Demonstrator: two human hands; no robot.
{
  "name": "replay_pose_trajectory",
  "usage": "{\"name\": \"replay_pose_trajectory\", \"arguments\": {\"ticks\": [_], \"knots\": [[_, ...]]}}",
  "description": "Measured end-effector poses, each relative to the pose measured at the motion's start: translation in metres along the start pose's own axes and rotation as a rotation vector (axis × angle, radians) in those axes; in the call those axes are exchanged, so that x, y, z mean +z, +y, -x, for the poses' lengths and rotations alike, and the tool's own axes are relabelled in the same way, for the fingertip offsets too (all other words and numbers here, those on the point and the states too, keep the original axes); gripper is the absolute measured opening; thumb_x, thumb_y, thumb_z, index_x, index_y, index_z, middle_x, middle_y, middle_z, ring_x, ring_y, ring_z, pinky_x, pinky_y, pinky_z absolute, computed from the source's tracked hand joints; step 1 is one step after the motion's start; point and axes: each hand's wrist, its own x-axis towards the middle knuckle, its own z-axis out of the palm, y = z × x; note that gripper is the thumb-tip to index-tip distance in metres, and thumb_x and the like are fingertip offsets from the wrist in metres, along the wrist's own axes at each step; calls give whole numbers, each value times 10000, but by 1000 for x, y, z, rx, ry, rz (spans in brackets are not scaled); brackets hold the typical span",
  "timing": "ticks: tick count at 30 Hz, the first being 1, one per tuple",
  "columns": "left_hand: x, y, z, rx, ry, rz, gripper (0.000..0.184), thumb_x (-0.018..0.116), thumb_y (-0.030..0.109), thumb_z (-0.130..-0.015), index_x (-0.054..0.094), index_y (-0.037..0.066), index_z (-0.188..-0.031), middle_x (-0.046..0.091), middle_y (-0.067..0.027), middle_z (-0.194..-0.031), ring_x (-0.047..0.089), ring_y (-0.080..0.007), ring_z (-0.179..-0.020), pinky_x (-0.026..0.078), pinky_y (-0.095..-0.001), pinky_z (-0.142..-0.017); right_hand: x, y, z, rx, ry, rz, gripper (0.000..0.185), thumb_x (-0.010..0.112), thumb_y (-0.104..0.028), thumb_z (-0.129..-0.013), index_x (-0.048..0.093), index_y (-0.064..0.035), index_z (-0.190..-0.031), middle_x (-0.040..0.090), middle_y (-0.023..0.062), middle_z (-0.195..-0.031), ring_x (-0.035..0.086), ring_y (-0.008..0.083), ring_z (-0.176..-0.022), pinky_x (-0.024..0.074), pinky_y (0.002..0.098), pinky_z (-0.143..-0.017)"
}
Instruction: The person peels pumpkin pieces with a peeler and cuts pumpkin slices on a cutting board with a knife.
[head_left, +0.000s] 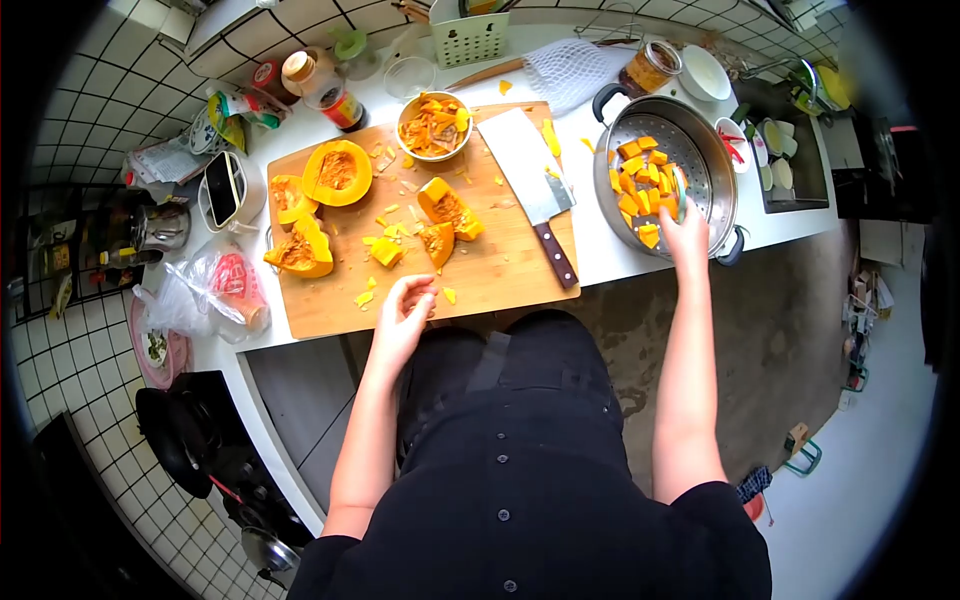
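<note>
My right hand (pixel 685 236) reaches over the near rim of a metal steamer pot (pixel 722 190), closed around a slim green-and-white tool (pixel 682 190) whose kind I cannot make out. Orange pumpkin cubes (pixel 640 172) lie on the pot's perforated bottom. At the front edge of the wooden cutting board (pixel 340 318), my left hand (pixel 403 305) is loosely bent with nothing visible in it. Just beyond it are peeled and unpeeled pumpkin chunks (pixel 450 208) and small peel scraps. A pumpkin half (pixel 337 172) and seeded wedges (pixel 302 247) sit at the board's left.
A cleaver (pixel 530 170) lies on the board's right, handle towards me. A bowl of pumpkin scraps (pixel 434 125) stands at its back. Around it are a sauce bottle (pixel 330 95), a phone (pixel 220 187) on a container, plastic bags (pixel 215 290), a jar (pixel 650 68) and a sink (pixel 800 175).
</note>
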Motion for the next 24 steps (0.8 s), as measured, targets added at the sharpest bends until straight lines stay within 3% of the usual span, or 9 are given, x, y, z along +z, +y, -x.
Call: {"name": "replay_pose_trajectory", "arguments": {"ticks": [4,7,8,10,15,19,20,21,24], "knots": [[0,-1,8,-66,98,-8,237,546,110,-922,550,18,-1141,598,-62,-1001,571,-108,-855,486,-247,-763,19,81,-42,13,-236,158,385,639,-237,-754,619,-14,-1068,652,233,-924,624,373,-926,488,421,-814],[2,-6,13,-74,162,1,227,543,115,-925,559,12,-1127,602,-57,-987,570,-103,-847,486,-240,-749,26,110,-61,221,-268,85,361,635,-244,-758,628,-18,-1039,654,226,-903,622,384,-908,488,426,-804],[2,-8,14,-81,178,3,224,542,114,-926,562,9,-1122,604,-54,-981,570,-100,-843,485,-238,-746,27,119,-63,172,-164,165,343,624,-250,-772,633,-31,-1036,666,202,-867,656,331,-828,503,395,-739],[5,-14,15,-91,203,9,218,539,114,-927,568,4,-1112,607,-50,-968,569,-95,-835,484,-234,-740,11,102,-52,258,-93,-196,284,615,-217,-809,638,-47,-1036,670,141,-795,664,218,-719,504,325,-653],[17,-23,12,-121,230,-7,222,544,120,-924,573,2,-1110,610,-39,-946,569,-88,-818,482,-230,-736,-10,46,-6,120,-78,-530,190,567,-130,-878,620,-35,-1033,634,46,-796,553,75,-621,465,244,-590],[26,-23,10,-127,233,-25,246,540,140,-927,565,7,-1132,609,-40,-961,560,-90,-818,482,-224,-719,-5,-28,52,-69,-335,-529,141,566,-98,-875,620,-22,-981,638,57,-781,599,108,-710,477,264,-637],[25,-25,9,-127,237,-25,247,542,143,-926,566,8,-1132,610,-38,-961,560,-89,-818,482,-224,-719,4,-40,63,-75,-421,-530,140,566,-93,-869,626,-19,-972,645,93,-793,610,131,-715,485,277,-655],[24,-28,8,-126,240,-25,248,545,147,-925,568,10,-1131,610,-37,-960,560,-88,-818,482,-223,-718,15,-49,73,-260,-391,-538,145,571,-89,-856,628,-18,-968,644,126,-783,623,172,-710,491,296,-671],[21,-29,9,-132,258,-15,248,553,155,-922,572,17,-1127,610,-32,-963,561,-87,-819,482,-224,-717,28,-80,97,-320,-554,-547,167,592,-118,-831,621,-14,-959,634,163,-778,641,268,-710,493,346,-665]]}}
